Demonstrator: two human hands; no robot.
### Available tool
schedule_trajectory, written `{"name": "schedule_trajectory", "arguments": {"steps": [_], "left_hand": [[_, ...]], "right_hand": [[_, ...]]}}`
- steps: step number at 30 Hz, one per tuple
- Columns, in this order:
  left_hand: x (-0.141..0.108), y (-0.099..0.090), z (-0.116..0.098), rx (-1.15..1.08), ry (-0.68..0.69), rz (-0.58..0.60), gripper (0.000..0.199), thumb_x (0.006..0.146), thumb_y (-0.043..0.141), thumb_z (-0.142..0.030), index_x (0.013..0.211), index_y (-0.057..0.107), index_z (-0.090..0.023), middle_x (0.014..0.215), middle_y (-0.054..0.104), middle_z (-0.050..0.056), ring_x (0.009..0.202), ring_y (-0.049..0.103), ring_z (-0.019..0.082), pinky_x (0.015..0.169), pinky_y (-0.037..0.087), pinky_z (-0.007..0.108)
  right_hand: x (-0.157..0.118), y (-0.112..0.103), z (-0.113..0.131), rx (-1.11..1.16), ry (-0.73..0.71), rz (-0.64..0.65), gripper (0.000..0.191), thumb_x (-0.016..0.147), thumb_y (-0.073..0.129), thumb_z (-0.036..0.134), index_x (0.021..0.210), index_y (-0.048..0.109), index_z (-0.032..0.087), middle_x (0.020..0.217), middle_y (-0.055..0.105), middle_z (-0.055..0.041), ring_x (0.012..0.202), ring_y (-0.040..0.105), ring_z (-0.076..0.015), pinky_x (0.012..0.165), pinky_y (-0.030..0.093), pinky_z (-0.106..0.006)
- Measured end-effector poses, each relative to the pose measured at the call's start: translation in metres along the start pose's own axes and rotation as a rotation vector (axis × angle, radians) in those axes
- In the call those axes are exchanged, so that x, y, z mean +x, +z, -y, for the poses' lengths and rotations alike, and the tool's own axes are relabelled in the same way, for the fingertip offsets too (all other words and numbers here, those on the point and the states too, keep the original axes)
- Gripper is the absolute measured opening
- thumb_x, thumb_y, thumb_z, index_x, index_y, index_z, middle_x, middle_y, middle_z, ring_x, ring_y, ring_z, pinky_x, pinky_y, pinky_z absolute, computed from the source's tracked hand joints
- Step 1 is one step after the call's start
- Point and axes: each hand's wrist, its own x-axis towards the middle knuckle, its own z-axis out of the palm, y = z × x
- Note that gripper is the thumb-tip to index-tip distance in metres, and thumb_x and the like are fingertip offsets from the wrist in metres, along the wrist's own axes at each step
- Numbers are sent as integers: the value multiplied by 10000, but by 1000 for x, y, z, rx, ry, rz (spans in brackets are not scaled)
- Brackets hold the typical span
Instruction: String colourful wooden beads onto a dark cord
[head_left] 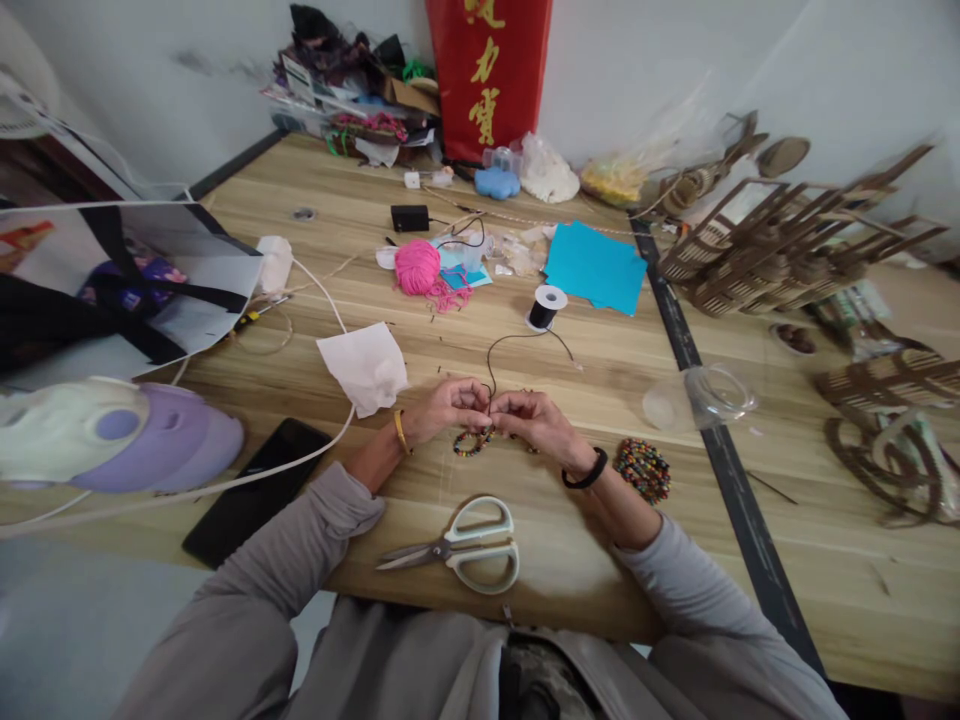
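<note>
Close together over the middle of the wooden table, both hands pinch a thin black cord (491,365). My left hand (448,409) has its thumb and fingertips closed on the cord, and my right hand (541,428) grips it just beside. Below the fingertips hangs or lies a loop of small multicoloured beads (472,442). The cord leads back towards a black spool with a white top (547,306). A pile of beaded strands (643,470) lies to the right of my right wrist. White-handled scissors (484,546) lie in front of me with their blades pointing left.
On the left are a black phone (255,490), a purple and white device (120,435), a white cable and crumpled tissue (365,368). Behind the hands lie pink yarn (418,267) and blue sheets (595,268). Wooden models (795,250) stand at the right.
</note>
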Motion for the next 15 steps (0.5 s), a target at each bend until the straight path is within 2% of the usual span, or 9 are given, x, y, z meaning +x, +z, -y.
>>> {"name": "schedule_trajectory", "arguments": {"steps": [9,15], "left_hand": [[2,-1,4,-8,-17,-70,317,585,818,-230,771,604,-88,679,622,15,578,541,68,565,417,204],[2,-2,5,69,-8,-99,272,610,798,-262,731,628,-89,654,608,13,577,524,70,574,396,211]], "right_hand": [[1,3,-3,127,17,-60,249,745,689,354,846,566,162,650,555,26,565,470,-86,530,353,-214],[1,2,-3,70,15,-56,244,762,667,362,797,553,150,633,522,29,552,435,-79,525,322,-216]]}}
